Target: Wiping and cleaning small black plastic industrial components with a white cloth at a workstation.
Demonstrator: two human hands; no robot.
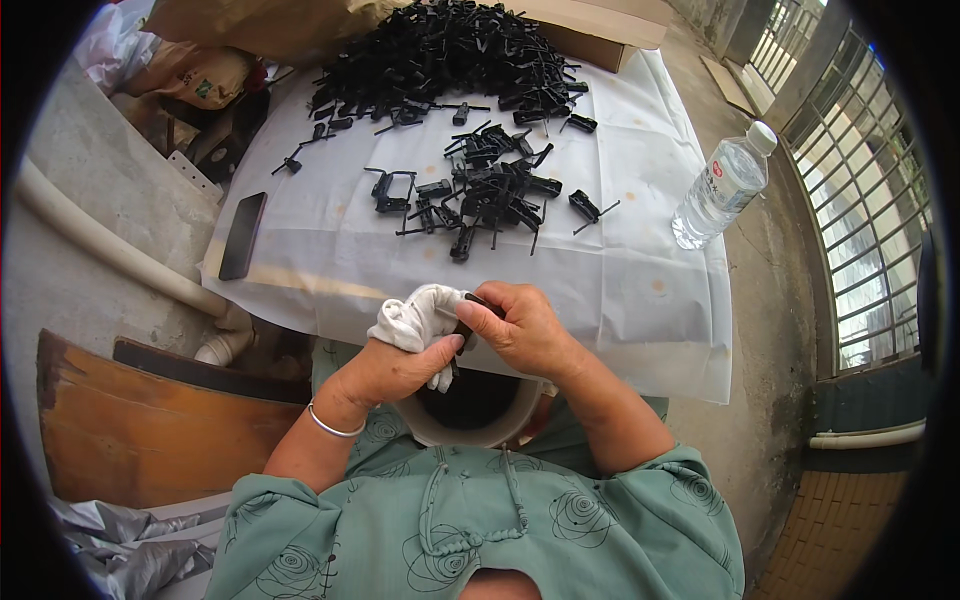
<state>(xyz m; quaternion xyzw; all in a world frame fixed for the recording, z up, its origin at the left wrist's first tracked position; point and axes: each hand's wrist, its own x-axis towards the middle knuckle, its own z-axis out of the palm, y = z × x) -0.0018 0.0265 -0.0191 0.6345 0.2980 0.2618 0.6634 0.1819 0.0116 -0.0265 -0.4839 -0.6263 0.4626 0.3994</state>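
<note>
A seated person in a green patterned top works over a table covered with a white sheet, the left hand closed around a bunched white cloth and the right hand pinching a small black plastic part between thumb and fingers, just above a round open container held in the lap at the near edge of the table. Both hands are closed tight on what they hold, and the part is pressed against the cloth where the two hands meet. Most of the part is hidden by the fingers; what shows suggests its long axis runs from near left to far right, but which end leads cannot be told. Judging by the table, the work looks far from over: a large heap of black plastic parts sits at the far side beside a cardboard box, and a smaller scatter of the same parts lies mid-table, near the hands. The container's inside is dark, so how many pieces it already holds cannot be made out. A dark phone lies at the table's left edge and a clear water bottle at its right, both well apart from the hands.
</note>
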